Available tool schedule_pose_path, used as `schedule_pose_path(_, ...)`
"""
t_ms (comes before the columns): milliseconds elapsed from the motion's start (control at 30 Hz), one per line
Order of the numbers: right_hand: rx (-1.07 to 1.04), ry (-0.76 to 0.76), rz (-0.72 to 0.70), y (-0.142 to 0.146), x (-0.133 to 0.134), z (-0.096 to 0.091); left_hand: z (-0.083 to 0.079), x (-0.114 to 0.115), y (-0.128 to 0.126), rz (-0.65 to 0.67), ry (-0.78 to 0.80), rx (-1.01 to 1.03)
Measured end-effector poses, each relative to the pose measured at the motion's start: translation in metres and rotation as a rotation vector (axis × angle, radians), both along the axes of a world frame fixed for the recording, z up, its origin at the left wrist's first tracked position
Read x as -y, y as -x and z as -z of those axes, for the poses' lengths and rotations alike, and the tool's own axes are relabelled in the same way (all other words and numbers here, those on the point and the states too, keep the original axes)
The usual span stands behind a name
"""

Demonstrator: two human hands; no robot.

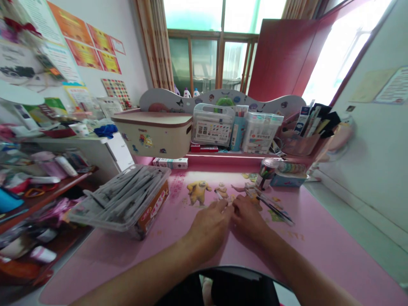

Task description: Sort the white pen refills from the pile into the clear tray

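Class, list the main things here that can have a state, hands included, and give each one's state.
Left hand: fingers curled
Right hand: fingers curled, close beside the left
Loose pens: lying flat
Clear bin: open-topped, filled
Cream box: closed
Carry case: upright
Red door: open
Left curtain: drawn aside

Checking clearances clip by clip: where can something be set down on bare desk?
Bare desk shows right of the right forearm, bordered by loose pens and the desk's right edge, and between the left forearm and the plastic tub. Crowded: the back shelf, lined with containers, and mid-desk, around the left hand and right hand.
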State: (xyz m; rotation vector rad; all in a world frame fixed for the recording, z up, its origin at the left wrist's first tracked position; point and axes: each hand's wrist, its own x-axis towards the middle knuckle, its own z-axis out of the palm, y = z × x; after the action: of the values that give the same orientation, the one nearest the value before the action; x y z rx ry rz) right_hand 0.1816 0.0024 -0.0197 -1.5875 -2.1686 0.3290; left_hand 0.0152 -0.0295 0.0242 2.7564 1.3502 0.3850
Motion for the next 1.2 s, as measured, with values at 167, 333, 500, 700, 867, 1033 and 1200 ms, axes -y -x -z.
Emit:
schedule_pose_path(167,-0.393,0.079,-0.209,0.001,0.003,-0.005,0.016,-0.020,0.006,-0.074,-0.109,-0.136)
schedule_pose_path(333,-0.865,0.274,-0.156,0.000,0.000,0.000,0.026,-0.028,0.017,-0.096,-0.022,-0.085)
schedule_pose_path(500,-1.339,0.413,-0.047,-0.003,-0.011,0.009,0.028,-0.028,0.019,-0.193,-0.067,0.031)
schedule_pose_path(700,-0.951,0.190,-0.022,-0.006,-0.005,0.000,0.022,-0.026,0.021,-0.116,-0.228,-0.026)
schedule_pose_path(867,-0.489,0.188,-0.150,-0.008,-0.001,-0.013,0.022,-0.025,0.026,-0.171,-0.313,0.057)
schedule_pose_path(1033,-0.732,0.421,-0.207,-0.001,0.001,-0.002,0.025,-0.023,0.024,-0.231,-0.362,0.352)
schedule_pose_path(1200,-1.445,0.702,-0.165,0.009,0.004,0.011,0.029,-0.025,0.019,-0.352,-0.041,0.996)
